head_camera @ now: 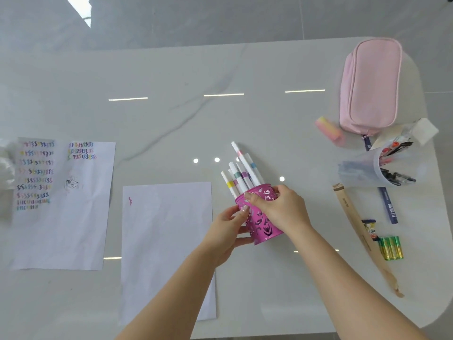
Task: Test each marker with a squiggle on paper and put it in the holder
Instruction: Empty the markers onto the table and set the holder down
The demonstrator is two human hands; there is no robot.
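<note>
Two hands | left hand point(226, 233) fingers wrap holder point(262, 224) side | right hand point(279, 211) fingers grip rim

One wide-angle head cam, no 2nd view. Looks fwd & steeply down at the desk point(171, 74) from close up. Left hand point(228, 231) & right hand point(277, 209) sit low-centre, floor point(220, 18) along the top.

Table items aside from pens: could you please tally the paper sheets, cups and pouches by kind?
Sheets: 2, the filled sheet and the near sheet
Cups: 2, the pink holder and the clear cup
Pouches: 1, the pink pouch
Total: 5
</note>
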